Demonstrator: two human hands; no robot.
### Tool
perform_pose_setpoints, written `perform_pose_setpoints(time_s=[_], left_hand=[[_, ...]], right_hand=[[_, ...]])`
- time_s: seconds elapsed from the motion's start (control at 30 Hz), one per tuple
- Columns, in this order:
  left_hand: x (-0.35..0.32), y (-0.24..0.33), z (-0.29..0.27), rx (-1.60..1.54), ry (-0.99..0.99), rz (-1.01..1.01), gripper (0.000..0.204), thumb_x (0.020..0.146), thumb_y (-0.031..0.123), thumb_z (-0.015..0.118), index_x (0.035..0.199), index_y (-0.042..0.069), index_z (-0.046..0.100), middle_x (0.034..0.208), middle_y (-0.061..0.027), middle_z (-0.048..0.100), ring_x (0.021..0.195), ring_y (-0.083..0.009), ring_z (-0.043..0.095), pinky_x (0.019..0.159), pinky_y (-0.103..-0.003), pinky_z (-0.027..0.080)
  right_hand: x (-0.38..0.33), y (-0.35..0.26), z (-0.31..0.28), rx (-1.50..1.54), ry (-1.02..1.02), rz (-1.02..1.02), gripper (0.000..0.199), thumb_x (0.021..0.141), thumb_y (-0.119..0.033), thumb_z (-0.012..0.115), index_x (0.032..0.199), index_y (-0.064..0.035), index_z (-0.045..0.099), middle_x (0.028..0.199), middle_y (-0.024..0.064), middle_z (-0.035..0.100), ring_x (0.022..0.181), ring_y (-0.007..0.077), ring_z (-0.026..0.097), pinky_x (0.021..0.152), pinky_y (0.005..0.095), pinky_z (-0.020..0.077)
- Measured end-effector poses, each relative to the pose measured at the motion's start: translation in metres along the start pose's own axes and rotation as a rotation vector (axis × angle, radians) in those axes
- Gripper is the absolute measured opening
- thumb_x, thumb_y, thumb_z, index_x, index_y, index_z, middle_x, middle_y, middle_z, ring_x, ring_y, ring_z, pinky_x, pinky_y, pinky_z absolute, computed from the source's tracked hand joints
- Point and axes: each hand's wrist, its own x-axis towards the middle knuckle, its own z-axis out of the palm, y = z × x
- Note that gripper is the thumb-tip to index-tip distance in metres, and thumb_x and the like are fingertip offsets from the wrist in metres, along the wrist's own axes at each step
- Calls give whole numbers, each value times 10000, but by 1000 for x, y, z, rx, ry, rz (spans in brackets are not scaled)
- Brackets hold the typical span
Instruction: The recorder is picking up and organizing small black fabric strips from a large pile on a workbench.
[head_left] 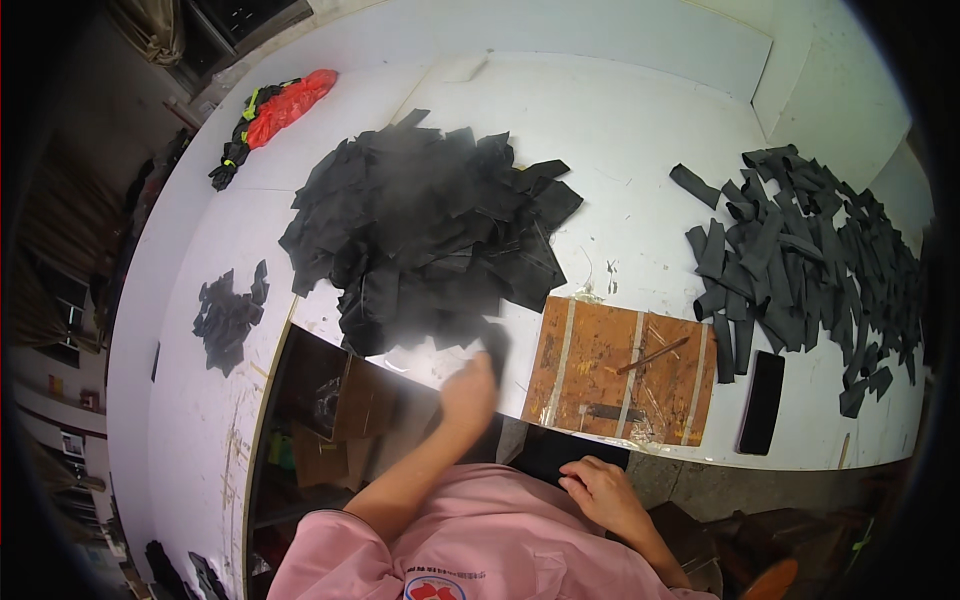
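My left hand (pixel 469 391) reaches over the table's front edge to the near side of a big heap of flat black fabric pieces (pixel 430 215). It is somewhat blurred. Its fingers close on a black fabric piece (pixel 493 343) at the heap's near right corner. Below the table edge, in front of my body, my right hand (pixel 604 492) hangs with loosely bent fingers a little apart, and nothing shows in them. Dark cloth (pixel 570 455) lies just beyond it, partly hidden under the table edge.
Right of the heap lies a taped brown board (pixel 570 370) with a brown stick (pixel 655 355) on it. Beside it are a black phone (pixel 762 403) and a pile of dark grey strips (pixel 775 250). A small dark pile (pixel 226 320) and a red bag (pixel 290 108) lie left.
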Motion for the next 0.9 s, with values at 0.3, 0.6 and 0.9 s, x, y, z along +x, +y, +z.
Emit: perform_pose_setpoints(time_s=[0.3,0.6,0.9], left_hand=[[-14,-31,-12,-48,55,-116,21,745,67,462,756,54,451,589,-115,525,514,-284,554,449,-383,438],[5,-85,-20,27,-52,-453,80,743,83,477,796,29,450,665,-174,572,609,-353,575,535,-443,446],[-14,-120,-16,3,192,-467,104,781,121,518,831,38,483,641,-180,566,542,-352,557,481,-440,420]], right_hand=[[-5,11,-6,-114,85,68,162,752,-146,587,839,-9,577,754,132,560,693,305,564,602,379,453],[11,5,-13,-163,35,79,155,742,-124,593,834,0,576,747,143,560,683,320,556,596,392,442],[18,-1,-16,-222,22,93,160,729,-102,595,832,21,593,779,170,573,692,333,566,618,385,445]])
